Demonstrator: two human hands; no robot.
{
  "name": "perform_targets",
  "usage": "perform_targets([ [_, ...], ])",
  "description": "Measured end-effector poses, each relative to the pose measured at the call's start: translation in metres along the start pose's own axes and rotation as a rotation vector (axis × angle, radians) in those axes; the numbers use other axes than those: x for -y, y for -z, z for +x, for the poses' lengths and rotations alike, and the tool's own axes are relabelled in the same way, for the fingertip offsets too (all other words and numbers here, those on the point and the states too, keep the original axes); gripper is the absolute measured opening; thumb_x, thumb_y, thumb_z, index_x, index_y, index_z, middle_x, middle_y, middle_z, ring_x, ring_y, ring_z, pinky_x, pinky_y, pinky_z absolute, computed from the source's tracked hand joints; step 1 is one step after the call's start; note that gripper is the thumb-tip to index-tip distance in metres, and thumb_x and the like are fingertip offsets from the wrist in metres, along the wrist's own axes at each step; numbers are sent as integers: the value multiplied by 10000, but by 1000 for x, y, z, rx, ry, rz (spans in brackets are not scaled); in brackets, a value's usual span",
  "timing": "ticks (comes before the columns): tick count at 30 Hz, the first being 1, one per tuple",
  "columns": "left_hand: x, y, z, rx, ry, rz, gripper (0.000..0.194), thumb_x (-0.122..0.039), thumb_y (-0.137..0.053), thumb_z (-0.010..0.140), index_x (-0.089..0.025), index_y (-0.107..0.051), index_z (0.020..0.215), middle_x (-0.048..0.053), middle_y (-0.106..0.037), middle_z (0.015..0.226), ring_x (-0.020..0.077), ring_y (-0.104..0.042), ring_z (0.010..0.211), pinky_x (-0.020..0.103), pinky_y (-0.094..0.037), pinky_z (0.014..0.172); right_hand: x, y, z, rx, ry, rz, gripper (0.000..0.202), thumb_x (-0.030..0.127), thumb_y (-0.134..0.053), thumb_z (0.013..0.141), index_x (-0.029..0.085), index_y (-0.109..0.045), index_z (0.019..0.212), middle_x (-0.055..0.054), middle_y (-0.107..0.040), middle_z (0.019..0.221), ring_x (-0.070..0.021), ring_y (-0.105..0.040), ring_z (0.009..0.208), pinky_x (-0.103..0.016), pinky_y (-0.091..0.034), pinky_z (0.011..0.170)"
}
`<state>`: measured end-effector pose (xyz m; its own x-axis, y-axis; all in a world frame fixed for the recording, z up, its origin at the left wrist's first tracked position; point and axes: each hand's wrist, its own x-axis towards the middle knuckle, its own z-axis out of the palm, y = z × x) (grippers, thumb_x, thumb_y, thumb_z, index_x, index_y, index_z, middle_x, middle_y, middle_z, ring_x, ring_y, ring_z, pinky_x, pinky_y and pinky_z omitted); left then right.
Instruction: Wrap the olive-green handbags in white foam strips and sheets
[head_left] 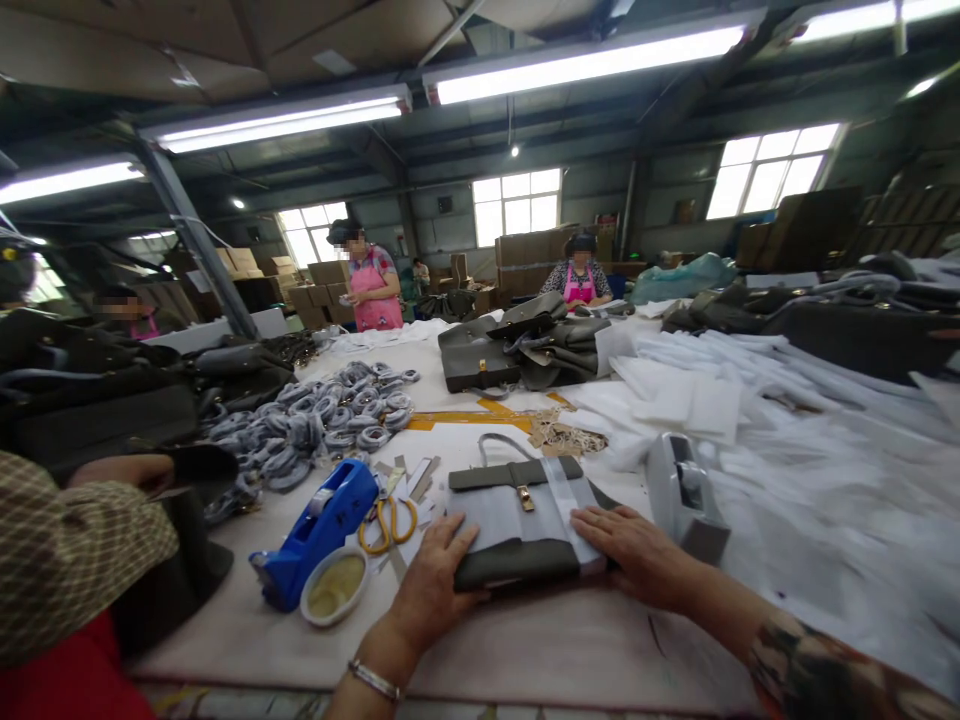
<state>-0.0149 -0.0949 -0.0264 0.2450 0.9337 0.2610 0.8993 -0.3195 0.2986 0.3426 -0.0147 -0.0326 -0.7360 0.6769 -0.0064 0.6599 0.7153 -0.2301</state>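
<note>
A dark olive handbag point(517, 565) lies on the table in front of me, with a gold-coloured clasp point(525, 497) and a grey handle point(501, 440) at its far side. White wrapping sheet point(491, 515) covers part of its front, and a pale strip point(564, 500) runs down its right part. My left hand point(435, 570) grips the bag's near left corner, fingers on top and thumb along the front edge. On the right side, my right hand point(637, 550) holds the bag, its fingers pressed over the pale strip; its thumb is mostly hidden.
A blue tape dispenser point(319, 530), yellow-handled scissors point(388, 525) and a small white bowl point(335, 587) stand left. A grey tape dispenser point(684, 495) is right, beside heaped white sheets point(847, 490). Coiled grey straps point(330, 415) and bags point(487, 355) lie beyond. A co-worker's sleeve point(82, 550) is close left.
</note>
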Motion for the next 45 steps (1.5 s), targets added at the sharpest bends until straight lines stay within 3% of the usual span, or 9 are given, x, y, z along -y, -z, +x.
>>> perform_targets([
  [4, -31, -24, -10, -79, -40, -1, 685, -167, -851, 667, -176, -602, 1304, 170, -579, 1373, 371, -515, 1333, 583, -471, 1119, -8, 35, -17, 28, -36, 4, 798, 228, -614, 713, 227, -487, 1500, -126, -497, 1525, -321, -430, 1413, -548, -280, 1182],
  [9, -38, -28, -8, -156, -68, -10, 456, -111, -761, 734, -166, -628, 1167, 139, -631, 1216, 311, -598, 1177, 507, -545, 1034, 32, 58, 14, -49, 53, 46, 805, 424, -753, 755, 225, -497, 1491, -138, -374, 1604, -368, -322, 1471, -564, -239, 1210],
  [15, -30, -39, -17, -282, -70, 138, 382, -52, -593, 819, -225, -609, 1159, 73, -674, 1195, 280, -618, 1167, 513, -503, 1024, 64, 10, 66, -7, 302, 206, 835, 584, -684, 859, 110, -464, 1510, -203, -440, 1550, -368, -346, 1470, -546, -264, 1230],
  [21, -35, -31, -14, -296, -65, 229, 302, -68, -492, 890, -251, -623, 1092, 14, -708, 1112, 206, -637, 1157, 562, -165, 1243, 62, -27, 61, -86, 326, 125, 631, 277, -589, 927, 131, -437, 1522, -159, -429, 1569, -319, -399, 1451, -519, -313, 1230],
  [26, -37, -19, 12, -282, -303, 528, 517, -37, -451, 839, -197, -577, 1313, 78, -624, 1379, 273, -551, 1312, 484, -458, 1091, 70, -52, 60, -271, 296, -19, 539, 247, -535, 978, 98, -462, 1491, -175, -503, 1508, -312, -480, 1394, -497, -404, 1187],
  [32, -9, -66, 15, -440, -553, 552, 465, -57, -353, 896, -119, -629, 1265, 97, -690, 1287, 231, -633, 1205, 347, -541, 975, 70, -89, 64, -462, 311, -185, 478, 272, -519, 1003, 74, -519, 1438, -162, -562, 1456, -311, -535, 1346, -468, -476, 1136],
  [37, -8, -74, 6, -416, -525, 582, 471, -48, -343, 908, -122, -632, 1273, 103, -670, 1325, 240, -626, 1230, 364, -546, 994, 71, -80, 57, -497, 323, -199, 446, 205, -495, 994, 77, -541, 1419, -167, -594, 1419, -298, -544, 1339, -468, -481, 1130],
  [42, -14, -60, 8, -397, -564, 622, 479, -43, -354, 887, -119, -628, 1273, 107, -672, 1322, 233, -632, 1223, 347, -554, 980, 77, -44, 39, -337, 327, -178, 612, 315, -461, 1006, 31, -361, 1540, -178, -424, 1563, -308, -402, 1450, -455, -380, 1210],
  [45, -6, -60, 15, -431, -647, 628, 478, -35, -358, 853, -126, -648, 1222, 103, -700, 1269, 223, -656, 1172, 331, -561, 941, 84, -41, 40, -378, 325, -320, 553, 317, -405, 1022, -1, -454, 1471, -197, -497, 1506, -312, -470, 1399, -457, -444, 1158],
])
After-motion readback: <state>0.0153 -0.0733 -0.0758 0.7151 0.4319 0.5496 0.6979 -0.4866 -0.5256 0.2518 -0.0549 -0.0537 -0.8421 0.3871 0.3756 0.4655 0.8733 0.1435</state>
